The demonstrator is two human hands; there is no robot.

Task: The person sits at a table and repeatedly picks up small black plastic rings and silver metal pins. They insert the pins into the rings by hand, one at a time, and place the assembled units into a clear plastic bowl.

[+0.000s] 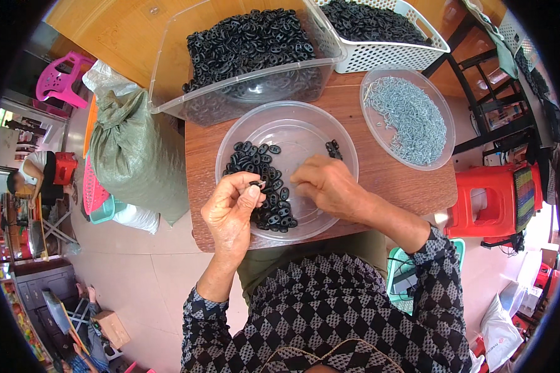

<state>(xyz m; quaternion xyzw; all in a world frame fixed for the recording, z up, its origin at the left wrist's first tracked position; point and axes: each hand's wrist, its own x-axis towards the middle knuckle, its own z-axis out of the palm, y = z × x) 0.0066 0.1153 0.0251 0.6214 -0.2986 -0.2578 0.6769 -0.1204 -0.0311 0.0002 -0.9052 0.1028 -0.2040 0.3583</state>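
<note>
Head view: a left hand (229,208) and a right hand (330,185) work over a clear round bowl (302,132) on a brown table (410,194).
Held piece: one small black oval (255,183) sits at the left fingertips, above the left side of the bowl.
Left fingers: thumb and forefinger are pinched together on the oval; a pale speck beside it is too small to identify.
Right fingers: curled inward with the tips bunched, just to the right of the oval and apart from it; whether they grip anything cannot be told.
Weight and stiffness: the oval looks very light and rigid, probably hard plastic, and seems unlikely to break under a pinch.
Surface: its glossy look suggests a slippery feel, so it could twist or slip from dry fingertips.
Where to hold: the outer rim seems the best place, thumb against forefinger, keeping the face clear.
Loose ovals: a heap of black ovals (284,205) lies beneath and around the left fingertips; a small cluster (333,149) rests beyond the right hand.
Metal pieces: slim grey pieces (414,118) fill a clear shallow dish (384,147), well apart from both hands.
</note>
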